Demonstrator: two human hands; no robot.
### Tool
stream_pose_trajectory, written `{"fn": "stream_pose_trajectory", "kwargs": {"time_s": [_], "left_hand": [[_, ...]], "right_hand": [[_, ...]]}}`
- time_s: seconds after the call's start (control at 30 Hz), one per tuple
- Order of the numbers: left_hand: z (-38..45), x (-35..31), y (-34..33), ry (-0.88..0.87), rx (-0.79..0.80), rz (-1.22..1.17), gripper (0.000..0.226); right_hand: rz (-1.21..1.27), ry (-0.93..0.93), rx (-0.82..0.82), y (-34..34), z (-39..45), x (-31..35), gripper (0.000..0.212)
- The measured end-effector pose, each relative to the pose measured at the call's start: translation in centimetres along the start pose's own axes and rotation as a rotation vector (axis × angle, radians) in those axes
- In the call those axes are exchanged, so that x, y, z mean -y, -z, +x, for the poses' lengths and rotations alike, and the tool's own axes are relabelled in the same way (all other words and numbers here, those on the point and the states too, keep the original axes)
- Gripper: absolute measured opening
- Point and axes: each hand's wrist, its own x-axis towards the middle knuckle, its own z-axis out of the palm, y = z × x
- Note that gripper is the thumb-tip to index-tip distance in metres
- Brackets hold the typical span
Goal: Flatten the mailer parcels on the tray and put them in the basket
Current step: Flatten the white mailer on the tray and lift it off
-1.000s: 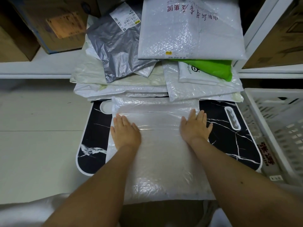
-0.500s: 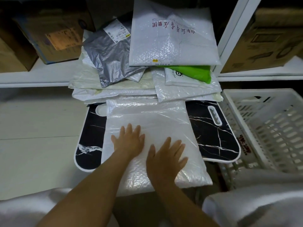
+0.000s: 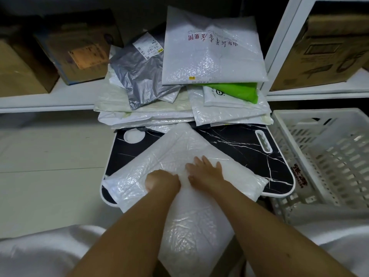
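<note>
Both hands meet at the middle of a white bubble-wrap mailer parcel [image 3: 179, 156]: the left hand [image 3: 162, 181] has its fingers curled down into the plastic, gripping it, while the right hand [image 3: 205, 172] presses on it with fingers spread flat. The parcel lies turned at an angle across the black marble-patterned tray [image 3: 249, 144], its near end hanging over the tray's front edge. Behind it sits a pile of white, grey and green mailer parcels [image 3: 179, 86]. The white slotted plastic basket [image 3: 319, 148] stands just right of the tray.
</note>
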Motion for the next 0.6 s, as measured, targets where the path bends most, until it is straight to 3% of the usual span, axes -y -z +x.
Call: {"fn": "stream_pose_trajectory", "kwargs": {"time_s": [0.07,0.13,0.2,0.27,0.33,0.4,0.47,0.53,0.6], "left_hand": [[0.4,0.4,0.1,-0.004,0.004,-0.001,0.058],[0.4,0.7,0.5,-0.002,-0.002,-0.032,0.058],[0.0,0.8,1.1,-0.022,0.002,-0.019,0.054],[-0.3,0.6,2.0,-0.055,0.038,-0.002,0.046],[0.0,0.0,2.5,-0.048,0.007,-0.032,0.041],[0.3,-0.6,2.3,-0.040,-0.154,-0.107,0.034],[0.5,-0.6,1.9,-0.111,-0.422,-0.104,0.031],[1.3,0.5,0.8,-0.169,-0.501,-0.013,0.048],[2.7,1.8,-0.5,-0.168,-0.411,-0.006,0.069]], "right_hand": [[0.056,-0.153,-0.202,0.2,0.0,-0.1,0.060],[0.197,-0.455,-0.448,0.0,-0.9,-0.2,0.066],[0.318,-0.640,-0.468,-0.8,-1.7,-0.7,0.068],[0.297,-0.620,-0.386,-1.9,-2.0,-1.2,0.061],[0.218,-0.463,-0.328,-2.6,-1.4,-1.6,0.054],[0.165,-0.270,-0.297,-2.5,-0.2,-2.1,0.051],[0.139,-0.186,-0.284,-2.0,0.6,-2.5,0.050],[0.143,-0.291,-0.355,-1.7,0.7,-2.3,0.053],[0.236,-0.493,-0.475,-2.2,-0.5,-1.0,0.061]]}}
